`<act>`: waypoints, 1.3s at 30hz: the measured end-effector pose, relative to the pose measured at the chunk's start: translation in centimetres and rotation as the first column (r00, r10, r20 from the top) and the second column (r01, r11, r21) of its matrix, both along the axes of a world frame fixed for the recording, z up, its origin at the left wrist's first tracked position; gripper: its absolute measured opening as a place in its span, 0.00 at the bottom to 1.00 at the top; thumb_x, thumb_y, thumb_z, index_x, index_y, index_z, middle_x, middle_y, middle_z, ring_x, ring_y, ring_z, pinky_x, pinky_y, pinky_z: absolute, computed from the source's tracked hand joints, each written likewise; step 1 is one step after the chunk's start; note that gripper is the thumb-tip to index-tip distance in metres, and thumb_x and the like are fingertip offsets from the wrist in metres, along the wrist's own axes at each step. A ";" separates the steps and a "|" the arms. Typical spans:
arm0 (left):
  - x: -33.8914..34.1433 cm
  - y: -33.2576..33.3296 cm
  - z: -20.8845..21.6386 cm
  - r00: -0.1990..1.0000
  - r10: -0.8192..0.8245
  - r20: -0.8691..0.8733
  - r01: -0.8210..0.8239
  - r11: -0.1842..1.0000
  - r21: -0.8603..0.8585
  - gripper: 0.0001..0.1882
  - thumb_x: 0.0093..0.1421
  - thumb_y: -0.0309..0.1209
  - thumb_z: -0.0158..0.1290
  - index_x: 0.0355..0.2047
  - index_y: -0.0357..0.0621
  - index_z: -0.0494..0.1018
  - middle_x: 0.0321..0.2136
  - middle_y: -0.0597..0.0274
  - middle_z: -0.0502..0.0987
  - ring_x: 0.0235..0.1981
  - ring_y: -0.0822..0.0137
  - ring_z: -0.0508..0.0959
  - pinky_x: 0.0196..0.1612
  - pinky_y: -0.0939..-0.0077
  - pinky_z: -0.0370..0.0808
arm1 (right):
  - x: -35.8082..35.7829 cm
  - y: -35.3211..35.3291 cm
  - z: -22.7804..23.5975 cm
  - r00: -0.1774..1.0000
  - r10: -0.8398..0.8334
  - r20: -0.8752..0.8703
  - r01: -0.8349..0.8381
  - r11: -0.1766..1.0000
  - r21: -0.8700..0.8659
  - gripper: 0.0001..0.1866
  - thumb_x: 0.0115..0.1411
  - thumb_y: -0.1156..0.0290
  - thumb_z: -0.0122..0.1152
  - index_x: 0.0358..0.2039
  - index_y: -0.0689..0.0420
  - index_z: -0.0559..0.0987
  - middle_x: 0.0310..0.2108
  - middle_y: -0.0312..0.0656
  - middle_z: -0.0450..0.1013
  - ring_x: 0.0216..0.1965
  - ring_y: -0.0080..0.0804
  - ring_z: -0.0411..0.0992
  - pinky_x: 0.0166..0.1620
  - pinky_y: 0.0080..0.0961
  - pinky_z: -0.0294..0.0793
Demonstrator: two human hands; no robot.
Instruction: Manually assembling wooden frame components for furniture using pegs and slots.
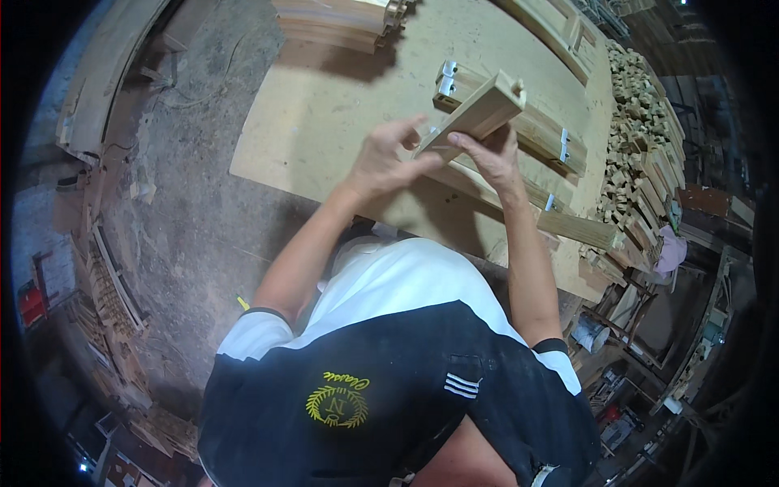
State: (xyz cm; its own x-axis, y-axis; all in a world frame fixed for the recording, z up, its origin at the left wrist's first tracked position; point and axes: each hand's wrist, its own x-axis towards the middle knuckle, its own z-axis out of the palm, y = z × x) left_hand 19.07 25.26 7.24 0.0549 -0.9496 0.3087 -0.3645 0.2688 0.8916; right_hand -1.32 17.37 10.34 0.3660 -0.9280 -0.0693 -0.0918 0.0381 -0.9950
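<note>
Over the table, my right hand [495,161] grips a pale wooden piece [485,112] with a grooved far end, its thumb lying along the near face. The piece is raised and tilted, pointing away to the right. My left hand [385,161] is beside its lower left end, thumb and fingers apart; whether the thumb touches the wood, I cannot tell. A small shiny metal part [433,131] shows by that end. Beneath and beyond lie wooden bars [535,134] with metal fittings [564,144]. Near my right forearm is another wooden bar [578,229].
The board tabletop [284,134] bears a stack of wooden pieces [337,23] at the far left and a wooden frame [560,36] at the far right. A large pile of wood offcuts [637,122] runs along the right side. Concrete floor [187,219] lies to the left.
</note>
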 end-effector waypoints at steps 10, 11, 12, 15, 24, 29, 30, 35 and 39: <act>1.1 -2.6 2.2 0.947 0.035 -0.319 -0.060 0.996 -0.069 0.22 0.67 0.38 0.54 0.57 0.39 0.72 0.39 0.59 0.80 0.41 0.68 0.79 0.46 0.75 0.76 | -0.8 0.9 -1.4 0.984 0.174 0.043 -0.167 0.976 -0.138 0.17 0.57 0.71 0.72 0.44 0.62 0.78 0.38 0.41 0.79 0.38 0.27 0.78 0.44 0.31 0.79; 0.2 -3.0 3.1 0.965 0.003 -0.263 -0.057 0.979 -0.196 0.24 0.65 0.40 0.56 0.56 0.39 0.72 0.41 0.58 0.79 0.42 0.68 0.78 0.46 0.75 0.76 | -0.7 1.4 -1.0 0.978 0.206 -0.040 -0.209 0.957 -0.199 0.17 0.57 0.70 0.72 0.44 0.61 0.77 0.37 0.42 0.79 0.38 0.29 0.78 0.44 0.32 0.79; -0.8 -3.3 4.1 0.979 -0.021 -0.201 -0.045 0.947 -0.319 0.26 0.63 0.41 0.58 0.56 0.40 0.72 0.44 0.57 0.79 0.44 0.68 0.78 0.47 0.76 0.76 | -0.3 1.9 -0.5 0.965 0.232 -0.122 -0.257 0.932 -0.255 0.17 0.57 0.70 0.72 0.44 0.61 0.77 0.37 0.42 0.79 0.37 0.30 0.78 0.43 0.34 0.78; -5.5 -3.1 6.0 0.935 -0.174 -0.308 0.088 0.958 -0.272 0.25 0.55 0.41 0.64 0.48 0.39 0.75 0.36 0.59 0.77 0.36 0.68 0.78 0.39 0.78 0.75 | -1.4 2.7 -2.9 0.921 0.051 -0.386 -0.299 0.728 -0.617 0.17 0.54 0.69 0.69 0.43 0.59 0.76 0.33 0.44 0.76 0.34 0.41 0.77 0.37 0.36 0.75; -6.2 -4.0 4.8 0.976 -0.070 -0.207 -0.007 0.937 -0.350 0.17 0.50 0.31 0.61 0.41 0.37 0.76 0.29 0.58 0.74 0.28 0.66 0.74 0.32 0.75 0.71 | -1.8 3.3 -3.9 0.948 0.129 -0.290 -0.269 0.814 -0.515 0.28 0.51 0.69 0.68 0.53 0.57 0.71 0.44 0.53 0.75 0.43 0.45 0.77 0.43 0.41 0.75; -4.0 -2.2 3.5 0.930 0.083 -0.358 -0.126 0.987 -0.097 0.31 0.63 0.53 0.50 0.58 0.43 0.70 0.44 0.58 0.75 0.43 0.68 0.74 0.50 0.70 0.71 | -10.7 11.5 -3.7 0.918 -0.093 -0.386 0.004 0.974 -0.225 0.37 0.51 0.75 0.73 0.61 0.61 0.68 0.53 0.47 0.73 0.55 0.38 0.72 0.61 0.35 0.69; -2.7 -2.4 2.4 0.870 0.114 -0.479 -0.134 0.991 -0.007 0.35 0.66 0.59 0.44 0.60 0.43 0.69 0.45 0.57 0.75 0.45 0.68 0.74 0.52 0.68 0.70 | -14.6 13.7 -5.0 0.929 -0.196 -0.314 0.129 0.967 -0.222 0.29 0.55 0.76 0.70 0.58 0.62 0.72 0.48 0.46 0.77 0.49 0.34 0.76 0.56 0.31 0.75; 0.3 -4.7 -5.5 0.926 0.256 -0.277 -0.002 0.738 0.675 0.30 0.64 0.51 0.48 0.52 0.36 0.76 0.45 0.50 0.80 0.43 0.62 0.77 0.48 0.68 0.73 | -32.8 14.0 -10.2 0.532 -0.815 -0.232 0.764 0.579 -0.282 0.13 0.62 0.73 0.61 0.47 0.61 0.78 0.38 0.40 0.76 0.39 0.28 0.73 0.45 0.27 0.75; -0.8 -6.3 -10.0 0.964 0.060 -0.257 0.088 0.846 0.526 0.31 0.66 0.54 0.47 0.34 0.33 0.79 0.28 0.57 0.79 0.32 0.70 0.74 0.37 0.67 0.72 | -36.7 10.1 -13.1 0.589 -0.525 -0.614 0.537 0.822 -0.187 0.17 0.68 0.62 0.55 0.50 0.61 0.77 0.44 0.40 0.76 0.47 0.33 0.72 0.58 0.34 0.68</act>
State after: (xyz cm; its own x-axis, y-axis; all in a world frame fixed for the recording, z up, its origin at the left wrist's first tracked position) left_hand 18.28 18.92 -2.74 0.0466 -0.9635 -0.2635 -0.1056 -0.2670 0.9579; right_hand -37.98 27.44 -2.75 -0.3246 -0.9400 -0.1046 -0.6339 0.2983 -0.7135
